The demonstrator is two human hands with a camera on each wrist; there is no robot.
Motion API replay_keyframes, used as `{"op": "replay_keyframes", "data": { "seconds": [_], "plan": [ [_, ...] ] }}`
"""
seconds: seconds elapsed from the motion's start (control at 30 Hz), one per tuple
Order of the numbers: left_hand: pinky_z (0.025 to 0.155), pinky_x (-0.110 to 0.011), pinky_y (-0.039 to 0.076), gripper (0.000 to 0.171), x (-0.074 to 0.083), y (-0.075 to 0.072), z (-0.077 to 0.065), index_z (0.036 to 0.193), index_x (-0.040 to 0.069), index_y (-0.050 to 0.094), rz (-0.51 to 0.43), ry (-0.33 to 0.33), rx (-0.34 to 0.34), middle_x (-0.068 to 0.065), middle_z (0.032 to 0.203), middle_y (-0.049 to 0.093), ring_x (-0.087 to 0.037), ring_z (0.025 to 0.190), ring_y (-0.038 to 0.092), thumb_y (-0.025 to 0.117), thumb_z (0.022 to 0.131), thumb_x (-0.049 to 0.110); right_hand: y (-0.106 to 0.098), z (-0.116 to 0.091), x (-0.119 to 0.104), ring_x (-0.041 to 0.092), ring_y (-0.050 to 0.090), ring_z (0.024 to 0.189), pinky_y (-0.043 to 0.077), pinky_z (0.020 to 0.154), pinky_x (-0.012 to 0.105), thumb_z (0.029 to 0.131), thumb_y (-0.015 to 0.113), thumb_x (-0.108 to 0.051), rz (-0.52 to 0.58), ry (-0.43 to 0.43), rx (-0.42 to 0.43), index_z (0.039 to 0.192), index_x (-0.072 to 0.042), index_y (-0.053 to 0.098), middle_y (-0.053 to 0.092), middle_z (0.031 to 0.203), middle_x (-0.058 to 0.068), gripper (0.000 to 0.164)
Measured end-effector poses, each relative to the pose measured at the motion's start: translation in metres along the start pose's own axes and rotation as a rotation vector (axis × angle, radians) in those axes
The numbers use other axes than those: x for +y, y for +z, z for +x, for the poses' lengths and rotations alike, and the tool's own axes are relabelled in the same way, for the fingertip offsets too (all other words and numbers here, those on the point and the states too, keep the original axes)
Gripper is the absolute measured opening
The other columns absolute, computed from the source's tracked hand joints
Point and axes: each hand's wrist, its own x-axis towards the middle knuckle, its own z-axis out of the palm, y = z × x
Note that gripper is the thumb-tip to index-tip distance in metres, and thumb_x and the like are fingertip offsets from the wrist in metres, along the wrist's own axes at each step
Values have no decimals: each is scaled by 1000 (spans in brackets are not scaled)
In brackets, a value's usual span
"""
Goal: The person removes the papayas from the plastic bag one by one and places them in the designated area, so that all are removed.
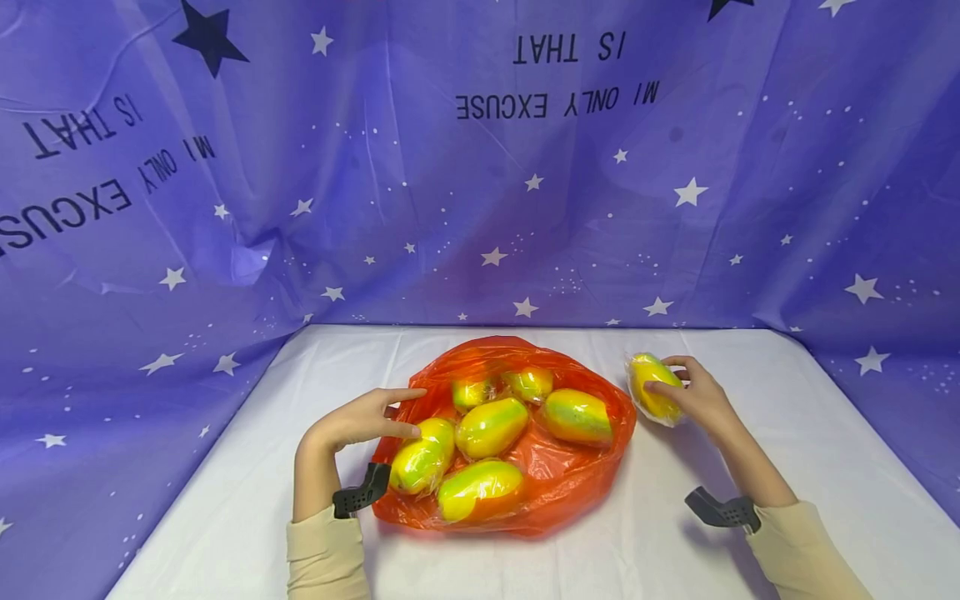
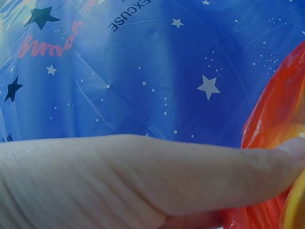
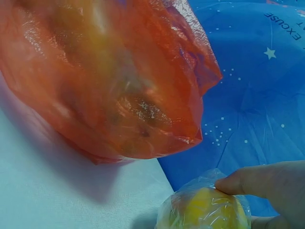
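A red plastic bag (image 1: 551,458) lies spread wide on the table, its mouth facing up. Inside are several yellow-green papayas (image 1: 491,427), each in clear wrap. My left hand (image 1: 360,418) holds the bag's left rim, the thumb lying over the inside beside the leftmost papaya (image 1: 424,457). In the left wrist view the thumb hides most of this grip. Right of the bag, my right hand (image 1: 693,395) grips one wrapped papaya (image 1: 647,379) between thumb and fingers. That papaya (image 3: 205,210) shows at the bottom of the right wrist view, apart from the bag.
A white cloth (image 1: 420,571) covers the table. Purple sheeting (image 1: 570,225) with stars and lettering hangs behind it and along both sides. Black wrist mounts (image 1: 363,493) sit on both forearms, close to the bag on the left side.
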Motion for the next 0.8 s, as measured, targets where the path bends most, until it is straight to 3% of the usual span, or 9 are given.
{"op": "replay_keyframes", "data": {
  "seconds": [0.8],
  "plan": [
    [105, -60, 28, 65, 0, -2, -1, 141, 6, 49, -3, -3, -1, -15, 142, 48, -36, 133, 37, 72, 85, 30, -1, 4, 5, 51, 43, 116, 42, 93, 57, 90, 65, -33, -88, -12, -35, 137, 6, 38, 40, 131, 40, 67]
  ]
}}
